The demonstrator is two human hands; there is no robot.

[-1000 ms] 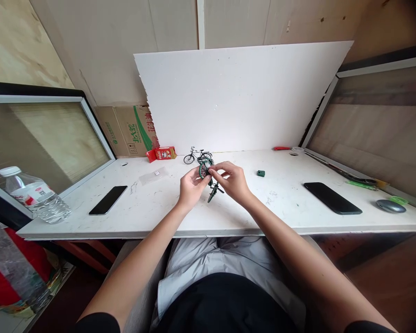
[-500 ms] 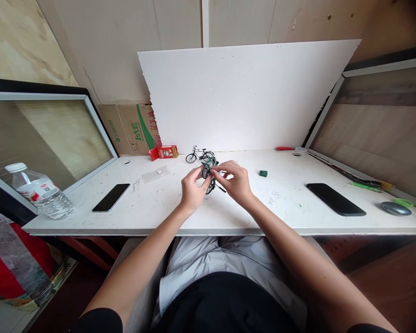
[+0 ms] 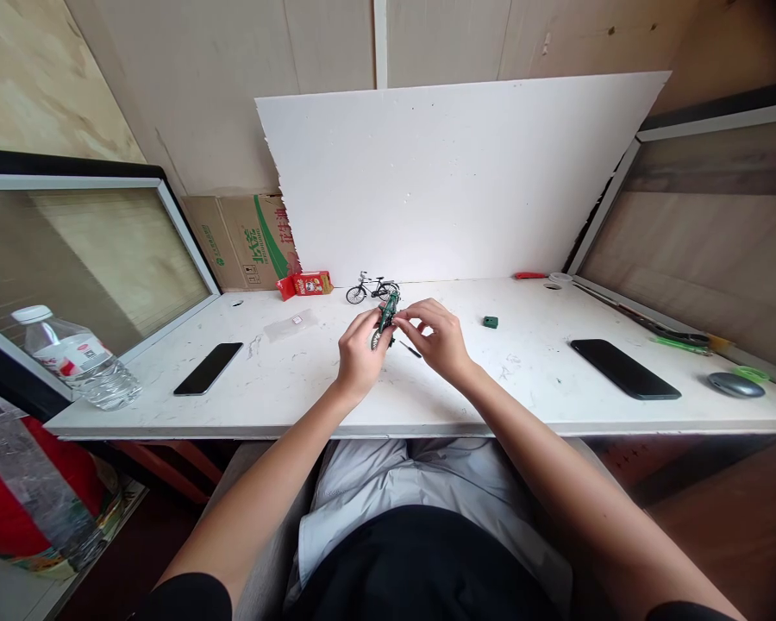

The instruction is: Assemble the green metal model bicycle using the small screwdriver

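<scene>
A small green model bicycle (image 3: 389, 312) is held above the white table, its wheel pointing down toward me. My left hand (image 3: 360, 349) grips it from the left between thumb and fingers. From the right, my right hand (image 3: 434, 335) has thumb and index finger pinched at the bicycle's edge; whatever lies between those fingertips is too small to tell. A thin dark tool (image 3: 410, 349) lies just below the right fingertips. Behind the hands stands a black model bicycle (image 3: 372, 289). A small green block (image 3: 490, 322) sits to the right.
Red box (image 3: 310, 283) and clear plastic bag (image 3: 291, 324) at the back left. Phones lie left (image 3: 208, 369) and right (image 3: 624, 371). A water bottle (image 3: 81, 358) stands far left, a mouse (image 3: 735, 385) far right. A white board (image 3: 459, 181) leans behind.
The green bicycle has been turned in my fingers, so its wheel now shows more edge-on and lower left. Both hands have stayed in nearly the same place.
</scene>
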